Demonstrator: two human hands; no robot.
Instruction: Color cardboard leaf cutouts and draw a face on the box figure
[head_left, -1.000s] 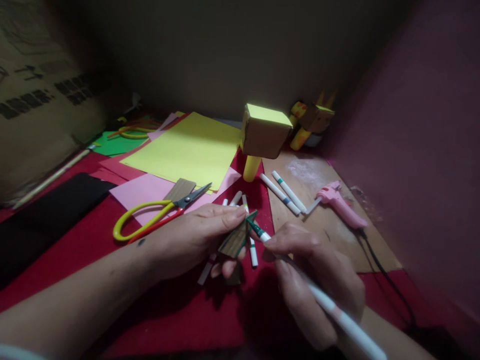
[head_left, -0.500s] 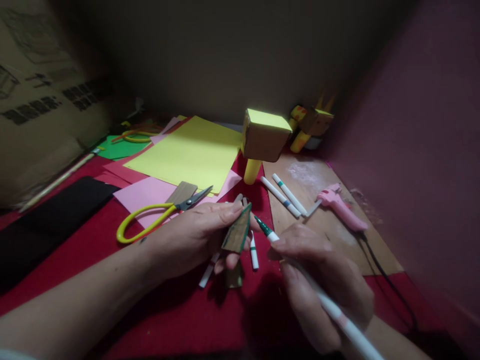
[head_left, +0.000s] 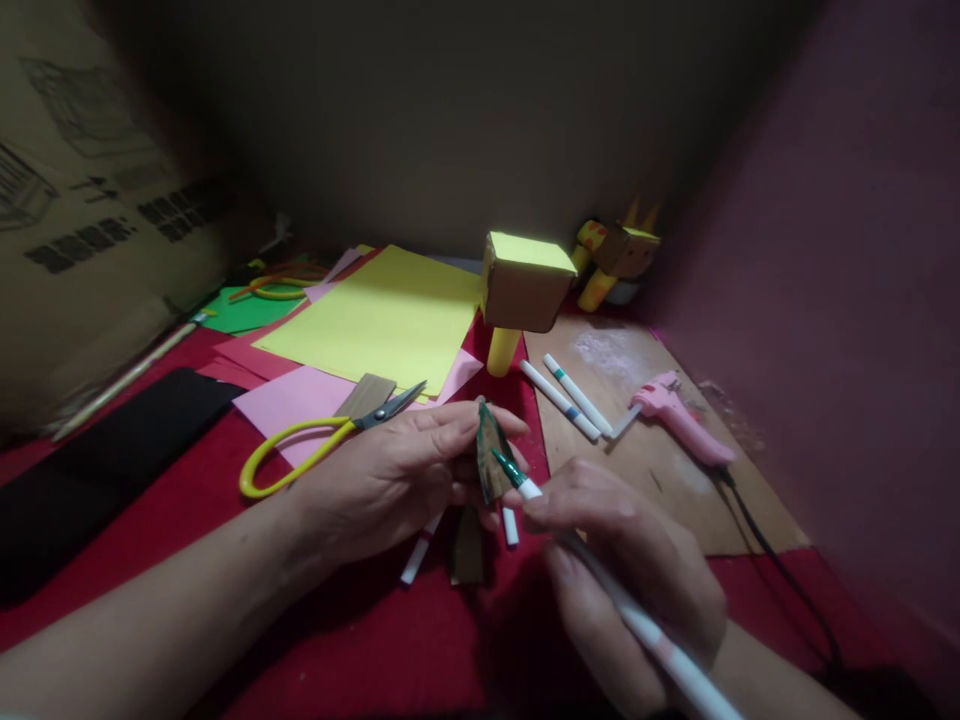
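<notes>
So there's this dim corner with a dark wall (head_left: 360,120) behind it, and a red-covered counter (head_left: 337,630) full of craft bits. From where I'm standing, the left hand (head_left: 420,460) is mostly curled, pinching a small cardboard piece (head_left: 492,450) with green edges, near the middle. The right hand (head_left: 630,580) is closed around a white marker (head_left: 622,595) like a pen, green tip right at the cardboard; can't tell if it's actually touching.

Just below the left hand there's a brown strip (head_left: 468,550) lying on the red. Yellow-handled scissors (head_left: 337,440) sit to the left, blades over pink paper (head_left: 285,405), with a yellow sheet (head_left: 375,320) farther back. A cardboard box shape (head_left: 529,285) stands upright on a yellow leg beyond the hands. Over on the right, a wooden board (head_left: 690,520) carries a pink glue gun (head_left: 686,420), and two capped markers (head_left: 577,395) lie on its left part. Far right there's a horned cardboard figure (head_left: 630,255).
</notes>
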